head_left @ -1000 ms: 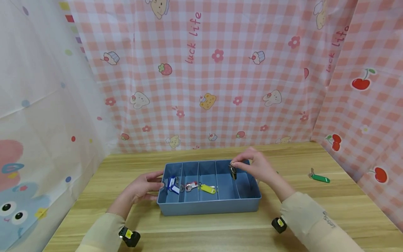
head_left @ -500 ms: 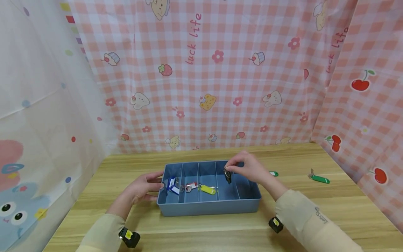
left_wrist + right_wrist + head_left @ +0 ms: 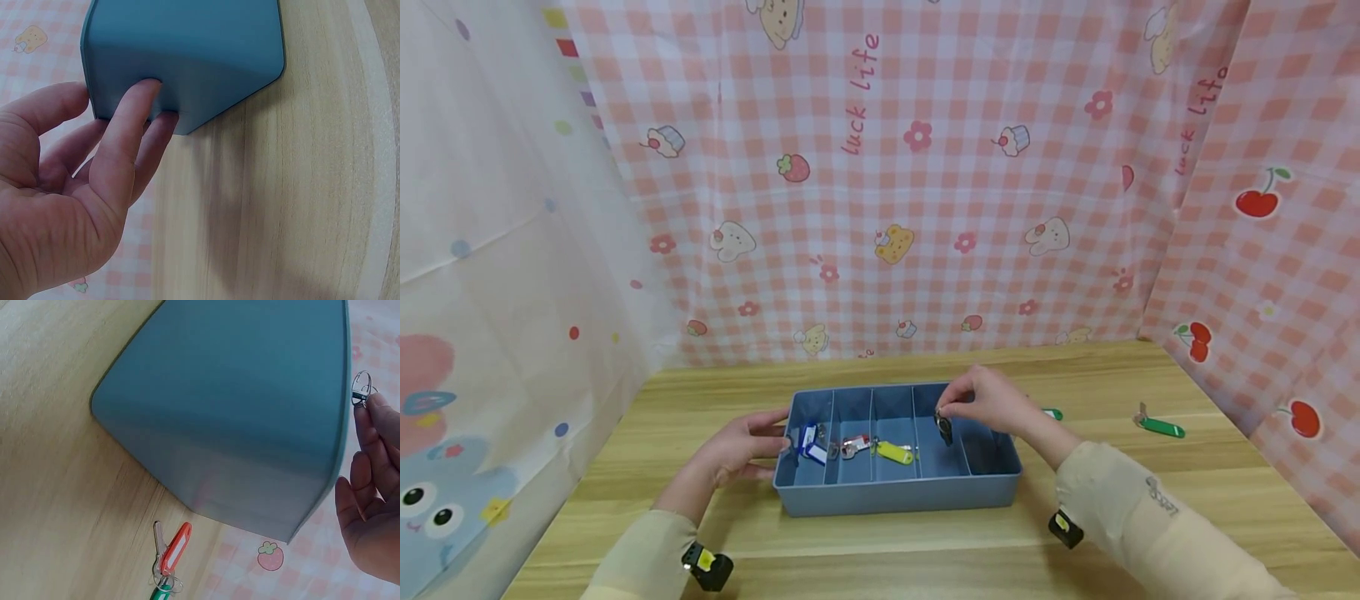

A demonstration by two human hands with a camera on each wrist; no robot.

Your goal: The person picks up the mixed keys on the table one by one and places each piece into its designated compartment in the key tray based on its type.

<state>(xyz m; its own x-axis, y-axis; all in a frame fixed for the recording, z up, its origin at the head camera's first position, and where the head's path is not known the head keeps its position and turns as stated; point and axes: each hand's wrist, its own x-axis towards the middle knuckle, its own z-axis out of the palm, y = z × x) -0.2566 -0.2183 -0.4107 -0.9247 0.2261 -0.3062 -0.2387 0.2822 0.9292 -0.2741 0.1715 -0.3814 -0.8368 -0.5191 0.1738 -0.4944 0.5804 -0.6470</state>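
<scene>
My right hand (image 3: 988, 402) pinches the ring of a key with a dark tag (image 3: 945, 429), which hangs over the fourth compartment of a blue-grey divided box (image 3: 898, 496). In the right wrist view, the metal ring (image 3: 361, 387) shows at the fingertips beyond the box's rim. My left hand (image 3: 75, 181) rests its fingertips against the outside of the box's left end wall. Inside the box lie blue key tags (image 3: 812, 444) in the first compartment, a red key tag (image 3: 855, 444) with a key in the second, and a yellow key tag (image 3: 895, 452) in the third.
A green key tag (image 3: 1162, 427) with its key lies on the wooden table (image 3: 880, 558) at the right. Another green tag (image 3: 1054, 413) is partly hidden behind my right wrist. Close by, a red tag (image 3: 176, 549) with a key shows in the right wrist view. Patterned cloth stands behind.
My right hand has moved left with the dark-tagged key, from the divider by the fifth compartment to over the fourth, and dipped slightly lower. The left hand has stayed put.
</scene>
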